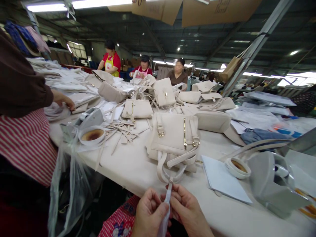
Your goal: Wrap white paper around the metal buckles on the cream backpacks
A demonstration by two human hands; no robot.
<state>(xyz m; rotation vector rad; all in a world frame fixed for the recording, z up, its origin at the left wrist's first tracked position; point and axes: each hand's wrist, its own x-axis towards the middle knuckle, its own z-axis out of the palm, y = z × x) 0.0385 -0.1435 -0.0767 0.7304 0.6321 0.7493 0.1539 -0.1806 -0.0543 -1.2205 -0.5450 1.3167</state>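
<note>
A cream backpack (170, 135) with gold zips and buckles lies on the table in front of me, its looped handle (161, 166) toward the near edge. A narrow whitish strip (168, 197), thin and translucent like plastic film or tissue, runs from the handle down between my hands. My left hand (151, 210) pinches the strip between thumb and fingers. Close against it, my right hand (184, 205) also has its fingers closed on the strip, near the handle. The fingertips are partly hidden behind the strip.
Several cream bags (164, 92) are piled farther back. Leather strips (125, 131) and a white dish with brown contents (92, 135) lie left. Right are a paper stack (222, 177), another dish (238, 166) and a grey tape dispenser (269, 181). A co-worker's hand (63, 100) rests on material at left.
</note>
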